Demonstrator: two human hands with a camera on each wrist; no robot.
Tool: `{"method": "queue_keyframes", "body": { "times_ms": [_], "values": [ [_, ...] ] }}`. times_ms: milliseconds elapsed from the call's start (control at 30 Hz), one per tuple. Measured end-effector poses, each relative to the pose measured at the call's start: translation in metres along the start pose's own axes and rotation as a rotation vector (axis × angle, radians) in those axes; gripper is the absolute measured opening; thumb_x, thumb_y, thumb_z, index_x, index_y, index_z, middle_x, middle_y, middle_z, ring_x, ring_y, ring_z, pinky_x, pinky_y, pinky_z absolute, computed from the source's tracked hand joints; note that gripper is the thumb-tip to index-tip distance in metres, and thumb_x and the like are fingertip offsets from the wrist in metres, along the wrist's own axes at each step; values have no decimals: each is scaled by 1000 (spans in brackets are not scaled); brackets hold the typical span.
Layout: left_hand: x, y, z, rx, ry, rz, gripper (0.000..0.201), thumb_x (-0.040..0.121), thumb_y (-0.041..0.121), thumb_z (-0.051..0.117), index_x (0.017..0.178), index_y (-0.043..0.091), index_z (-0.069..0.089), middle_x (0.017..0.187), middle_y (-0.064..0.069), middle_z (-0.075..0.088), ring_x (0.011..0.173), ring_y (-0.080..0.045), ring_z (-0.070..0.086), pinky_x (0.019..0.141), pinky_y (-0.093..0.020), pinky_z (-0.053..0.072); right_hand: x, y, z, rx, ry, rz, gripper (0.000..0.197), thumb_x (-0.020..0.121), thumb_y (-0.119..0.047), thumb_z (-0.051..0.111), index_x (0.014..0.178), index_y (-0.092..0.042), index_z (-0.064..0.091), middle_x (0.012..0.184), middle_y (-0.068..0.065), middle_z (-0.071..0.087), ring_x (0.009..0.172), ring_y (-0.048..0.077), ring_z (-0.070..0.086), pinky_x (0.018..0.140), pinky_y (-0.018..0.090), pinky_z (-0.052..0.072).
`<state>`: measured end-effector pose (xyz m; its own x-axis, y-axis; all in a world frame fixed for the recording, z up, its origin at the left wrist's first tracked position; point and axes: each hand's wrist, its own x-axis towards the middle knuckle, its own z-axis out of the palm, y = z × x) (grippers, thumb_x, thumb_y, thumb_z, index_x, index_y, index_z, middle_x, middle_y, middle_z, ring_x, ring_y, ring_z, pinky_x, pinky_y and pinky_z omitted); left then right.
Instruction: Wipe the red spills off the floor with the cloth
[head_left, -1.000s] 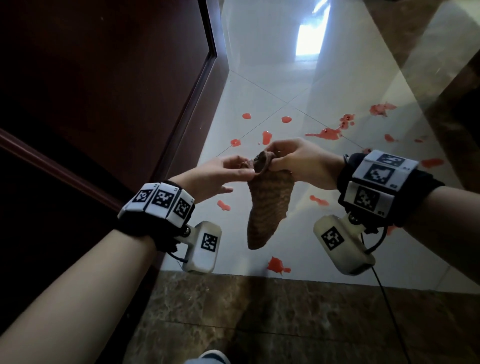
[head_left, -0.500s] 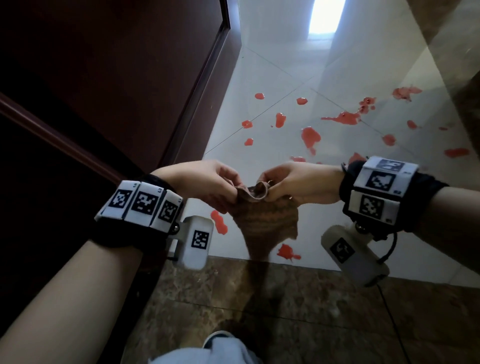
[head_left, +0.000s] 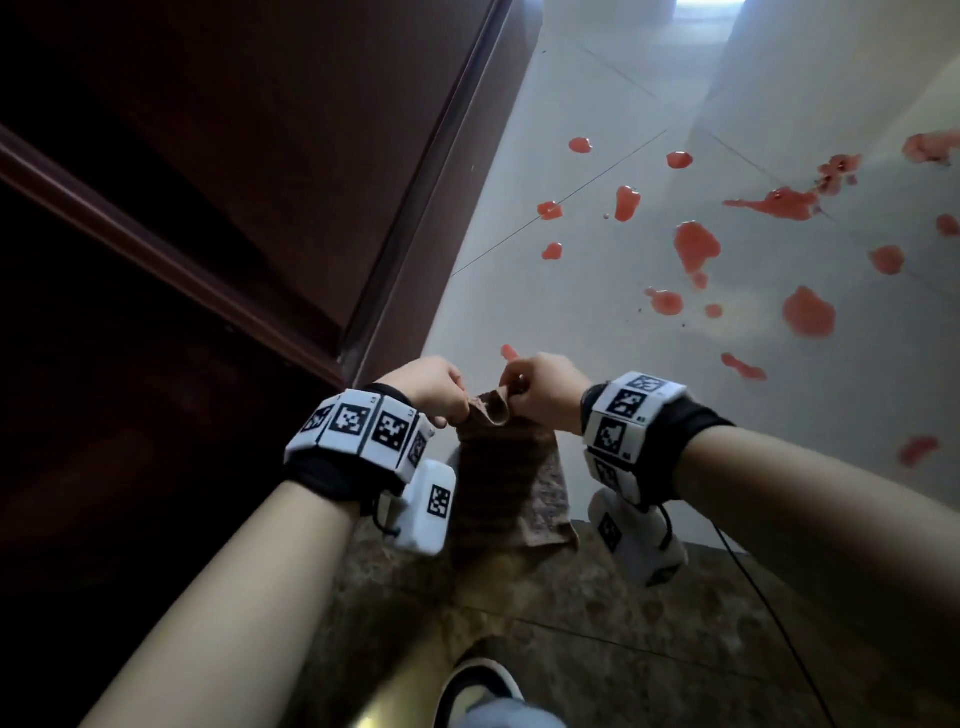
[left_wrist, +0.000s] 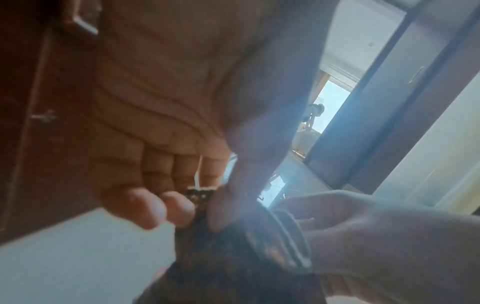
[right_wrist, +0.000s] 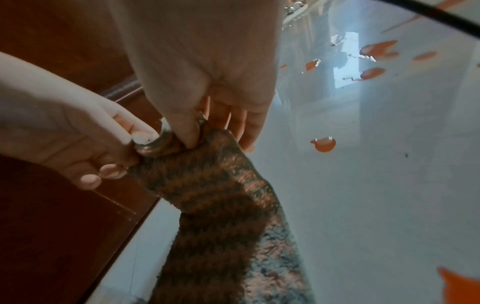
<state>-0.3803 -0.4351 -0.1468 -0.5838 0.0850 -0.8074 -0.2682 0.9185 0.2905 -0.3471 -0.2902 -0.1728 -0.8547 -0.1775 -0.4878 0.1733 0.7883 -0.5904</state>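
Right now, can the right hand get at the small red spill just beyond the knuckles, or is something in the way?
Probably yes. Nothing lies between the right hand and that spill, but the hand pinches the cloth together with the left hand above the floor, so it must lower first.

No legible text, seemingly.

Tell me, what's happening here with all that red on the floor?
A person stands by a dark door, holding a brown cloth up in the air. The left hand and the right hand each pinch its top edge, and the rest hangs down. The red spills are spread over the pale floor ahead. The cloth is not touching the floor, so no wiping is going on at this moment.
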Motion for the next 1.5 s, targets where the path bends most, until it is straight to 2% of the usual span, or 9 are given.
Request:
{"method": "queue_keyframes", "body": {
  "times_ms": [167,333,533,700,833,1000,1167,1300,1500],
  "values": [
    [19,-12,9,-251,244,4,19,81,0,54,69,16,53,69,-3,57,55,-12,53,47,-20,46,17,9,17,212,245,30,24,84,-6,56,105,-10,67,107,15,68,101,32,61,82,30,45],
    [32,-21,22,-254,427,53,5,78,8,67,78,12,66,72,-1,60,74,-17,56,67,-21,40,13,30,40,155,332,-18,21,85,-2,53,94,-11,69,106,9,65,104,30,52,80,25,33],
    [25,-36,31,-79,101,4,20,72,-3,71,78,16,69,72,-2,64,79,-15,60,78,-25,49,-5,34,49,-207,155,-137,23,86,-24,52,95,-17,73,109,2,61,110,26,47,85,32,40],
    [19,-35,37,-82,31,-91,24,81,-2,54,87,15,69,71,-3,60,59,-14,51,36,-8,32,-10,34,60,-219,157,-210,28,87,-24,55,111,-12,62,119,8,54,113,29,47,83,34,43],
    [22,-33,49,-143,223,-169,19,63,29,67,56,13,58,68,-9,65,75,-27,67,67,-26,55,-14,35,78,-282,124,-301,32,75,-18,71,106,-9,67,110,13,60,101,33,59,69,37,53],
    [30,-34,62,-120,449,-228,36,72,44,68,84,11,73,96,-13,71,95,-33,65,79,-31,50,-9,35,89,-410,194,-327,35,38,-15,88,71,-13,74,68,3,64,57,20,65,33,18,42],
    [36,-30,62,-158,570,-233,25,77,37,67,83,14,74,97,-11,72,96,-32,66,80,-30,50,3,32,95,-531,362,-474,18,61,-14,58,70,-10,74,64,1,63,53,18,59,38,21,42],
    [43,-29,53,-164,625,-224,19,80,34,66,82,16,72,97,-10,72,97,-32,66,78,-29,48,21,29,100,-530,437,-514,40,73,-10,33,72,-9,73,65,3,62,53,20,58,46,25,46],
    [56,-20,42,-131,636,-176,15,81,33,65,84,17,67,100,-10,70,99,-31,64,78,-28,46,37,27,86,-618,387,-498,19,57,-13,67,74,-8,73,68,4,63,57,22,60,49,27,48]
  ]
}}
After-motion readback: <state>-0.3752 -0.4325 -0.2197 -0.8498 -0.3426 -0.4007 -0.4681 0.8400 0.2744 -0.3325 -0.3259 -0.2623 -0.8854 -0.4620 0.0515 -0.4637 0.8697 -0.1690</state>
